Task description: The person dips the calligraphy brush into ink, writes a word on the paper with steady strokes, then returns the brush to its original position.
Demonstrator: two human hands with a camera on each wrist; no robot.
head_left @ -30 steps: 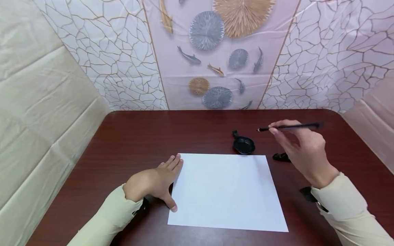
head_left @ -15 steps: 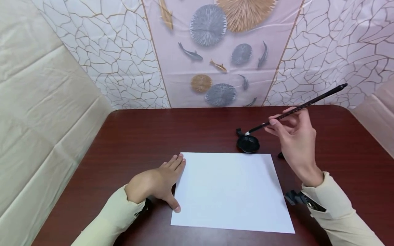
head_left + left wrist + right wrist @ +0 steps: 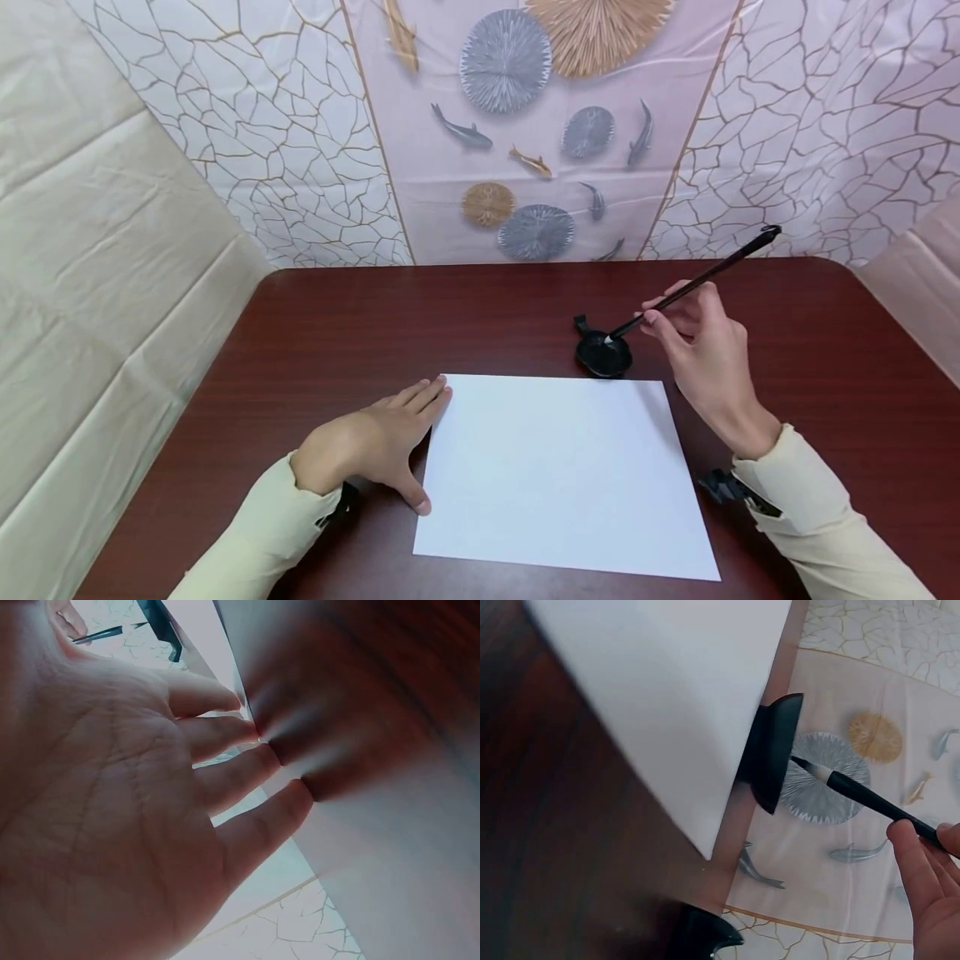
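My right hand (image 3: 712, 367) pinches a black-handled calligraphy brush (image 3: 731, 262) between thumb and fingers. The handle slants up to the right. Its bristles, pale with a dark tip in the right wrist view, are right at the rim of a small black ink dish (image 3: 600, 362) with a short tab handle. A white sheet of paper (image 3: 562, 475) lies just in front of that dish. My left hand (image 3: 367, 442), fingers straight and thumb spread, rests along the paper's left edge. The left wrist view shows those fingertips (image 3: 300, 791) down at the surface.
A dark reddish-brown table (image 3: 360, 325) carries everything. At the bottom of the right wrist view lies a small black curved object (image 3: 701, 934), hidden behind my right hand in the head view. Patterned cloth (image 3: 480, 158) hangs behind the table, with cream cloth (image 3: 112, 250) at the left.
My right hand has moved left with the brush, bringing the bristles from the air beside the ink dish to inside its rim. The left hand has stayed on the paper's edge.
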